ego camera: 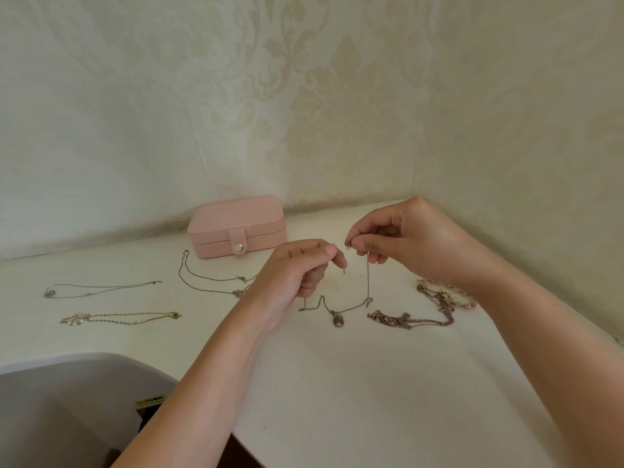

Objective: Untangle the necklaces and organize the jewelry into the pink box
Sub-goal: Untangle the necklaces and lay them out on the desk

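We hold one pendant necklace (pixel 337 310) by its ends: left hand (pixel 297 268) pinched on one end, right hand (pixel 401 241) pinched on the clasp end — its pendant (pixel 337 320) rests on the white desk (pixel 337 383). The pink box (pixel 236 226) sits shut at the wall, behind our hands. Three separated chains lie to the left; a tangled copper chain (pixel 412 317) lies right — touching a pink bead bracelet (pixel 464 300).
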Tool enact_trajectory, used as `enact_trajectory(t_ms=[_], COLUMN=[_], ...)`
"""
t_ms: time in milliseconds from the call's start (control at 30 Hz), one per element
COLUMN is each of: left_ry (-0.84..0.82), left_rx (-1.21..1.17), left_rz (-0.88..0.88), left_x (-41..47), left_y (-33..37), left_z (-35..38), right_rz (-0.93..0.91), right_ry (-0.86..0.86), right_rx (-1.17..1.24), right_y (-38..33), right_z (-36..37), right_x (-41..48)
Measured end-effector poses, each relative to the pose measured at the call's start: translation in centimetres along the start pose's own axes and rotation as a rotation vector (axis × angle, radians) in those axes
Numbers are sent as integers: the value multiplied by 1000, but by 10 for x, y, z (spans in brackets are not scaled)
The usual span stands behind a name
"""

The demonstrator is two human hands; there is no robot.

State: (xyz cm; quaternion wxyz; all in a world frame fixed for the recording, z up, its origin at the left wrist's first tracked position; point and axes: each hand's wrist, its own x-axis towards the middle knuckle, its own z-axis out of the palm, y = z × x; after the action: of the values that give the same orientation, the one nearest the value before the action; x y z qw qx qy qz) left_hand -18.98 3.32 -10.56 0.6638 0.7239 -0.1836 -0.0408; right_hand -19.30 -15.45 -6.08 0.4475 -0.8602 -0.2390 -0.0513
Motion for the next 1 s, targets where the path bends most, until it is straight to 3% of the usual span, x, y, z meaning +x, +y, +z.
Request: enact_trajectory(t_ms=[1000], left_ry=[47], left_rx=[248], left_rz=[100], left_x=[-2], left_y=[-3], left_z=[8], right_rz=[-15], right_ry=[-94], right_rx=[-253], right_y=[-8], right_z=[-6], right_x=[-6])
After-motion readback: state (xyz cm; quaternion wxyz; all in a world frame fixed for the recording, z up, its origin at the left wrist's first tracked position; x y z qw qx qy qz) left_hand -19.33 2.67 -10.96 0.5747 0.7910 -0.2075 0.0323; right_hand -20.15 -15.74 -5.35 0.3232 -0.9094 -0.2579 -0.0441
